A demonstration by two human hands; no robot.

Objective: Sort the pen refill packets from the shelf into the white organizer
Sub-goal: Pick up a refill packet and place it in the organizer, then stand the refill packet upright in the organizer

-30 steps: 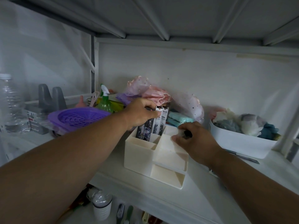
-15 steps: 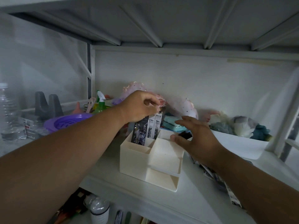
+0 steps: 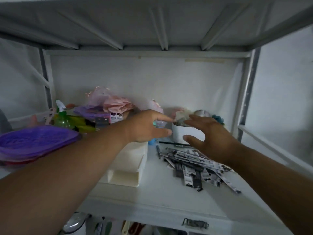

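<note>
Hands now off packets.

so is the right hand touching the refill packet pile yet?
Apart. The head view shows the right hand open, fingers spread, hovering above the far end of the pile of refill packets on the shelf; nothing is pinched.

At frame centre your organizer sits on the shelf, with the refill packets heaped to its right. Behind them stands a tub. A basket lies at far left, a spray bottle behind it.
</note>
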